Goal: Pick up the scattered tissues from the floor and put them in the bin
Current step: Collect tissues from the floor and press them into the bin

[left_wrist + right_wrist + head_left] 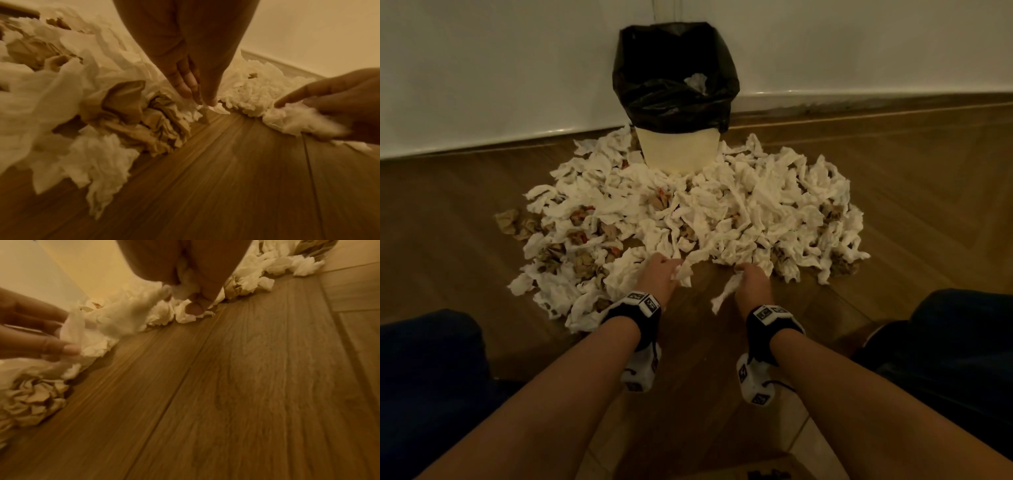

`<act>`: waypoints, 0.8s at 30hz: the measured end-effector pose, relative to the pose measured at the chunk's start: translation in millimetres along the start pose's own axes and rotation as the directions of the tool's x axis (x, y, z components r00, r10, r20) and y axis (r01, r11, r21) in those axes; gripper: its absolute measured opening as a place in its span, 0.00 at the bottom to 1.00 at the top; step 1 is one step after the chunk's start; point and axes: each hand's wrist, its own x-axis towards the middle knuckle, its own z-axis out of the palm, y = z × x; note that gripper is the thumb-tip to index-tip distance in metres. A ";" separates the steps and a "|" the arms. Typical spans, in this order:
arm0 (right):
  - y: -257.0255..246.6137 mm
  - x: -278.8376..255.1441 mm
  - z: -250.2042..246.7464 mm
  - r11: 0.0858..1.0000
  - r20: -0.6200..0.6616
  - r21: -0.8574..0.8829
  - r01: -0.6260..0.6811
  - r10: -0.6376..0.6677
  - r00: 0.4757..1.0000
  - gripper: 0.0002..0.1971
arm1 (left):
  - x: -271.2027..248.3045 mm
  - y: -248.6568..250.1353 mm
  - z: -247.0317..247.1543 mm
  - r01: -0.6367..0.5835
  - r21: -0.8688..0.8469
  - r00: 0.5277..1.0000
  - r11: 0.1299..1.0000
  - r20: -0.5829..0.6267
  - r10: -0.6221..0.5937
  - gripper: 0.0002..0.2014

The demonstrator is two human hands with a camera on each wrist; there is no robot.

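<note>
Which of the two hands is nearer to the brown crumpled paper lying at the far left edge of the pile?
Left. The left hand is at the pile's near edge, right of the brown crumpled paper; the right hand is farther right.

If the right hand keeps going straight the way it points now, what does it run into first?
The right hand, already holding a white tissue, points into the near edge of the tissue pile; loose white tissues there come first. The bin stands further back, probably left of that line, though depth is unclear.
</note>
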 end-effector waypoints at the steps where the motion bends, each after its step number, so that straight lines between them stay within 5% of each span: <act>1: 0.1 -1.8 1.1 1.000 -0.003 -0.019 -0.016 0.016 1.000 0.15 | 0.6 -1.3 0.4 -0.007 0.022 1.000 1.000 -0.026 0.008 0.19; 5: 2.7 -4.2 -0.8 0.990 0.069 -0.125 -0.067 0.076 0.995 0.11 | 2.1 -3.7 -4.2 -0.006 0.048 1.000 0.999 -0.002 0.006 0.12; 11: 1.2 -3.2 -10.6 0.974 0.222 -0.214 -0.072 0.120 0.968 0.20 | -4.4 -1.4 -12.5 0.108 -0.234 0.990 0.966 -0.058 -0.125 0.30; 16: -11.2 -8.0 -17.5 0.986 0.258 -0.154 -0.066 0.104 0.961 0.15 | -5.5 6.6 -22.3 0.033 -0.132 0.989 0.991 -0.139 -0.052 0.14; 24: -29.8 -8.2 -33.4 0.980 0.260 -0.200 -0.007 0.060 0.964 0.22 | -8.2 24.4 -52.5 0.112 -0.294 0.980 0.949 -0.125 -0.155 0.15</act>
